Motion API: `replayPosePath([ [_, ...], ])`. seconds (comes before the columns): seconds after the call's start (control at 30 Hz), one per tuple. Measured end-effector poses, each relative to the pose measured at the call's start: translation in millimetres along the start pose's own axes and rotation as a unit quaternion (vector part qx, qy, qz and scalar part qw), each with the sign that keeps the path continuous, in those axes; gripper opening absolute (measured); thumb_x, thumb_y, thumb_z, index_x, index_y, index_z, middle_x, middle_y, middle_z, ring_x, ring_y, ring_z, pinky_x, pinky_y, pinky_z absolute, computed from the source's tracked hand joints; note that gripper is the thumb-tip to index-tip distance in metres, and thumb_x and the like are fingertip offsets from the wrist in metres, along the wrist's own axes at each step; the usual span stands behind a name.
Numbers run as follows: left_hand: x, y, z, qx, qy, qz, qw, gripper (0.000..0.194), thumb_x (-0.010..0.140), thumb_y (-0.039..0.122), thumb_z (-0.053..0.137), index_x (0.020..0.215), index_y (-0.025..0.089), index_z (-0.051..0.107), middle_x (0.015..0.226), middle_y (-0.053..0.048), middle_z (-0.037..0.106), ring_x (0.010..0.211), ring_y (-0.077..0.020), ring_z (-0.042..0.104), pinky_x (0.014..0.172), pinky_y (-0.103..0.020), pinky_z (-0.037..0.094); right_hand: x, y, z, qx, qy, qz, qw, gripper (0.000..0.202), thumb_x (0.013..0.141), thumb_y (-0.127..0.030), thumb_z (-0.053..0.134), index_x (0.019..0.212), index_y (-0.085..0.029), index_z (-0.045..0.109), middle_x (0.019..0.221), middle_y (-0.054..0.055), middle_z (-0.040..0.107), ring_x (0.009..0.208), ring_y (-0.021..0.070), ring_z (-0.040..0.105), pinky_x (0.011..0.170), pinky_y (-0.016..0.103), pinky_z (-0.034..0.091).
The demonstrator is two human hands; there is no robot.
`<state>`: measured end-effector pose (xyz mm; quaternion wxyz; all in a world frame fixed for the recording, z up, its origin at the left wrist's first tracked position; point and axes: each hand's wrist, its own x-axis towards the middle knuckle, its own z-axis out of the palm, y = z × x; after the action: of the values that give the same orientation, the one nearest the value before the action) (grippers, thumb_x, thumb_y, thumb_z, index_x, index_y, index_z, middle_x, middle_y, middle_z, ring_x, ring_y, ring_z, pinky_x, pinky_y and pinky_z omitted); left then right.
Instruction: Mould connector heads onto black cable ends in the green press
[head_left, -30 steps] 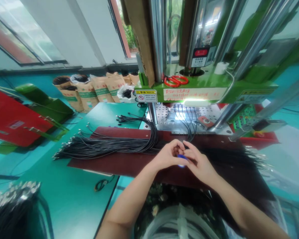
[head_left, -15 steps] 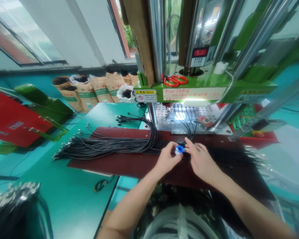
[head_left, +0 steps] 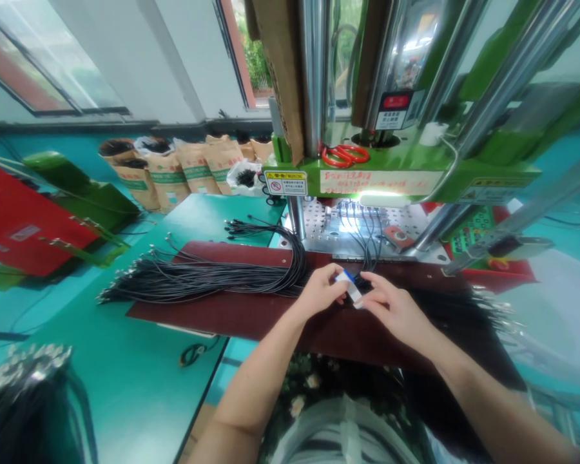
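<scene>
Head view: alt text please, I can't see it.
Left hand holds a small white-and-blue item, right hand at its edge, above a dark red board. Black cables lie partly on it; beyond stands a green machine.

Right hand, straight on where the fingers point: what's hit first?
Right hand would first meet the small blue-and-white item at its fingertips, then likely the left hand. Depth is unclear from this one view.

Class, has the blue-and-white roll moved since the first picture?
Yes: the roll, held in the left hand, has shifted up the picture, closer to the front edge of the fixed metal plate.
</scene>
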<state>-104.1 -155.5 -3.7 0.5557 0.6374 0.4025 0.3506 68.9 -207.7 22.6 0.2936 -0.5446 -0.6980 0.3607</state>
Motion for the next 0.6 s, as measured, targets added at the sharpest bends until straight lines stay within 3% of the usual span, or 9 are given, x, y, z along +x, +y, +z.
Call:
replayPosePath([
  [0.07, -4.7, 2.2, -0.7, 0.033, -0.010, 0.016, 0.999, 0.012, 0.073, 0.024, 0.050, 0.082, 0.015, 0.051, 0.059, 0.003, 0.053, 0.048, -0.0095, 0.051, 0.048, -0.022, 0.043, -0.1, 3.9, 1.4, 0.043, -0.008, 0.041, 0.998, 0.044, 0.080, -0.022, 0.049, 0.123, -0.016, 0.042, 0.073, -0.001, 0.070, 0.081, 0.0217, 0.065, 0.087, 0.038, 0.042],
  [0.13, -11.0, 6.6, -0.8, 0.128, -0.020, 0.074, 0.989, 0.014, 0.074, 0.024, 0.051, 0.085, 0.016, 0.053, 0.065, 0.001, 0.055, 0.054, -0.0107, 0.052, 0.054, -0.023, 0.044, 0.0, 8.0, 3.7, 0.077, -0.007, 0.069, 0.995, 0.046, 0.080, -0.023, 0.049, 0.124, -0.012, 0.041, 0.068, -0.001, 0.069, 0.076, 0.0212, 0.065, 0.085, 0.038, 0.043],
  [0.27, -21.7, 17.6, 2.4, 0.332, -0.028, 0.214, 0.918, 0.020, 0.075, 0.023, 0.050, 0.093, 0.017, 0.055, 0.089, -0.007, 0.059, 0.083, -0.0192, 0.053, 0.074, -0.030, 0.044, 2.0, 15.2, 8.7, 0.111, 0.014, 0.080, 0.990, 0.054, 0.077, -0.024, 0.050, 0.129, -0.012, 0.037, 0.081, 0.003, 0.071, 0.080, 0.0214, 0.065, 0.088, 0.038, 0.043],
  [0.37, -25.7, 17.9, 6.1, 0.391, -0.028, 0.257, 0.883, 0.028, 0.078, 0.018, 0.043, 0.104, 0.016, 0.053, 0.105, -0.013, 0.054, 0.098, -0.0225, 0.049, 0.079, -0.032, 0.043, 3.0, 18.1, 10.0, 0.129, 0.026, 0.046, 0.990, 0.057, 0.078, -0.023, 0.048, 0.133, -0.013, 0.034, 0.098, 0.006, 0.069, 0.096, 0.0221, 0.061, 0.097, 0.042, 0.037],
  [0.47, -27.4, 6.5, 9.2, 0.392, -0.022, 0.267, 0.880, 0.033, 0.078, 0.011, 0.039, 0.108, 0.019, 0.051, 0.108, -0.010, 0.049, 0.090, -0.0184, 0.050, 0.076, -0.030, 0.044, 0.1, 17.7, 9.4, 0.176, 0.017, 0.015, 0.984, 0.062, 0.076, -0.016, 0.044, 0.136, -0.014, 0.028, 0.112, 0.007, 0.063, 0.113, 0.0204, 0.051, 0.104, 0.042, 0.029],
  [0.6, -28.2, -15.7, 18.4, 0.302, 0.074, 0.272, 0.911, 0.029, 0.079, 0.009, 0.040, 0.102, 0.022, 0.052, 0.108, -0.007, 0.042, 0.077, -0.0113, 0.048, 0.069, -0.026, 0.044, -7.6, 15.7, 9.8, 0.185, 0.033, -0.045, 0.981, 0.066, 0.076, -0.010, 0.042, 0.138, -0.021, 0.023, 0.127, 0.007, 0.053, 0.122, 0.0186, 0.042, 0.106, 0.044, 0.026],
])
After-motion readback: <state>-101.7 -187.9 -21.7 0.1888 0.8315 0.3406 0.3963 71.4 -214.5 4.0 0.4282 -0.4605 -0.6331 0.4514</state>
